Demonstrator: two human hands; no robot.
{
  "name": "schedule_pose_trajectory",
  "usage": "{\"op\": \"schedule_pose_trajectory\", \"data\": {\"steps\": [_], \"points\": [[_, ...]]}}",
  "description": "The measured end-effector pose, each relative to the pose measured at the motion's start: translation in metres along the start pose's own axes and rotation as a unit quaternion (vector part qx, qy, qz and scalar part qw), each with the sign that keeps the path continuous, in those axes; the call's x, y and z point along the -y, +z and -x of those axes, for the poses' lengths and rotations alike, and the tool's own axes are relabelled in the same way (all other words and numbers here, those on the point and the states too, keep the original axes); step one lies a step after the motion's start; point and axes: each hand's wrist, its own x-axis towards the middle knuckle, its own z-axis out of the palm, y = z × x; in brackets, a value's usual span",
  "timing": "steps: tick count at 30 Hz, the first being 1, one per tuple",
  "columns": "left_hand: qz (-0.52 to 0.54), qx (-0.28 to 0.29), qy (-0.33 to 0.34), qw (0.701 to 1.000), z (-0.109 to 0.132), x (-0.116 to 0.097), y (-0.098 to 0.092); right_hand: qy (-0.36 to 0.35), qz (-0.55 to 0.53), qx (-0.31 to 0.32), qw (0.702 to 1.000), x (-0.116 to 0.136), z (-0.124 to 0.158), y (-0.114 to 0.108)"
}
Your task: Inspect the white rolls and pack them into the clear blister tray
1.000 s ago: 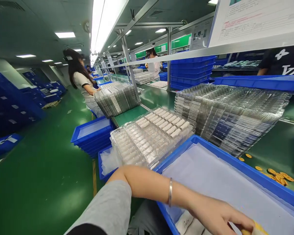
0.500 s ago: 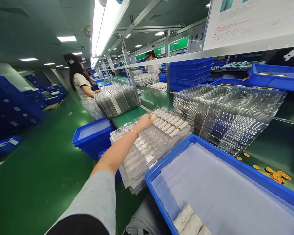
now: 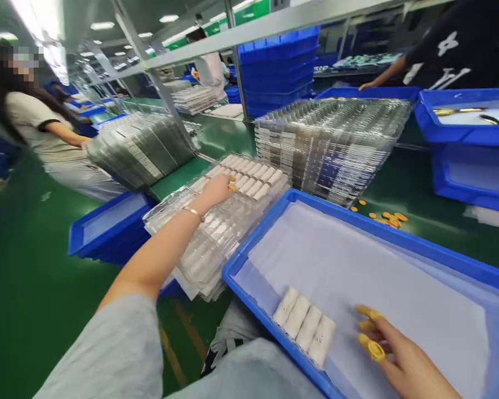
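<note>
My left hand [image 3: 217, 191] reaches over a clear plastic tray [image 3: 216, 224] of white wrapped pieces [image 3: 253, 174]. Its yellow-covered fingertips are bent together at the near end of the pieces; what lies between them, if anything, is hidden. Over a blue bin [image 3: 293, 197] lined with white sheet, my right hand [image 3: 403, 352] is open, yellow covers on its fingers and nothing in its grasp. To the left of that hand, several white wrapped pieces [image 3: 303, 327] lie side by side in the bin's near left corner.
Behind the bin leans a tall stack of clear trays [image 3: 328, 144]. Loose orange finger covers [image 3: 393, 219] lie on the green bench. More blue bins [image 3: 466, 116] stand right, and others [image 3: 108, 224] at left. A co-worker [image 3: 37, 127] stands left, another person's arm [image 3: 386, 72] shows across the bench.
The view has swung right and down. My right hand has come into view above the blue bin. My left hand stays over the clear tray, its fingertips still at the white pieces.
</note>
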Motion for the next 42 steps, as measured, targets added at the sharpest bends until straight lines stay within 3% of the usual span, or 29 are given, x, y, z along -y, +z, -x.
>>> {"op": "schedule_pose_trajectory", "data": {"steps": [2,4,5,8,12,17,21,23,26,27,28,34,38,42], "points": [[0.010,0.083,0.113,0.990,0.020,-0.032,0.017,0.015,0.109,0.098,0.989,0.020,0.001,0.002],[0.019,0.179,0.221,0.959,0.048,-0.066,0.042,0.023,0.161,0.185,0.969,0.038,-0.002,0.009],[0.017,0.224,0.263,0.938,0.064,-0.081,0.057,0.025,0.161,0.197,0.967,0.045,-0.003,0.014],[-0.008,0.311,0.318,0.895,0.106,-0.114,0.102,0.023,0.142,0.189,0.971,0.054,-0.006,0.031],[0.003,0.330,0.295,0.897,0.131,-0.119,0.137,0.015,0.080,0.142,0.987,0.047,-0.003,0.041],[0.143,0.303,0.252,0.908,0.133,-0.100,0.133,-0.005,-0.093,0.094,0.991,0.037,0.002,0.020],[0.309,0.270,0.258,0.875,0.128,-0.112,0.115,0.003,-0.219,0.040,0.975,0.043,0.004,-0.009],[0.423,0.305,0.257,0.814,0.128,-0.130,0.110,0.024,-0.317,0.034,0.947,0.049,0.008,-0.021],[0.596,0.391,0.215,0.667,0.134,-0.163,0.107,0.033,-0.457,0.042,0.888,0.058,0.018,-0.031],[0.626,0.409,0.202,0.633,0.136,-0.174,0.107,0.030,-0.479,0.042,0.876,0.060,0.021,-0.033],[0.638,0.417,0.196,0.617,0.138,-0.184,0.107,0.025,-0.494,0.037,0.868,0.061,0.024,-0.034],[0.658,0.410,0.221,0.592,0.138,-0.219,0.116,0.018,-0.540,-0.026,0.841,0.057,0.033,-0.041],[0.667,0.420,0.241,0.567,0.132,-0.220,0.129,0.044,-0.555,-0.032,0.830,0.054,0.033,-0.043],[0.670,0.426,0.254,0.553,0.130,-0.214,0.136,0.042,-0.573,0.006,0.818,0.049,0.030,-0.047]]}}
